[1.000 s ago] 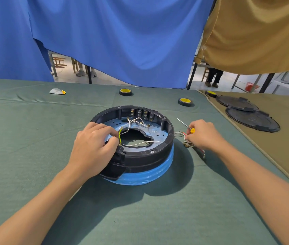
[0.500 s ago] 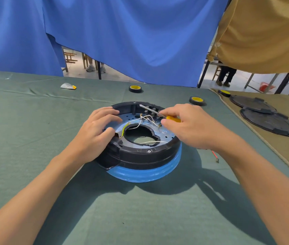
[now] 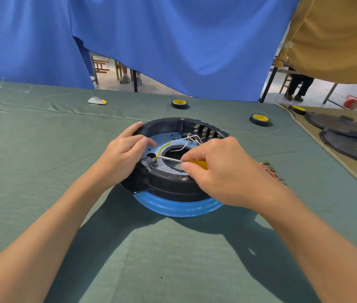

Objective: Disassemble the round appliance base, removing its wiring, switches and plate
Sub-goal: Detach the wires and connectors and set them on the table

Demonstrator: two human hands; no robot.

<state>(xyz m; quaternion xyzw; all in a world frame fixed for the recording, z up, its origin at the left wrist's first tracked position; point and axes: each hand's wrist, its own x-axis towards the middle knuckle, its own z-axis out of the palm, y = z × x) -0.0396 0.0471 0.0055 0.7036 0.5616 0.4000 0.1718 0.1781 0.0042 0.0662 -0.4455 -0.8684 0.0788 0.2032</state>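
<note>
The screwdriver [image 3: 171,158] is pinched at its orange handle by the right hand [image 3: 228,171], its tip laid at the yellow-green wire [image 3: 162,149] beside the black block [image 3: 149,164]. The round base [image 3: 173,189], mid-table on the green cloth [image 3: 42,171], is gripped at its left rim by the left hand [image 3: 123,156]. The shell is judged rigid and best steadied by the rim; the wire is judged limp, easily torn near the far switches [image 3: 206,132]
</note>
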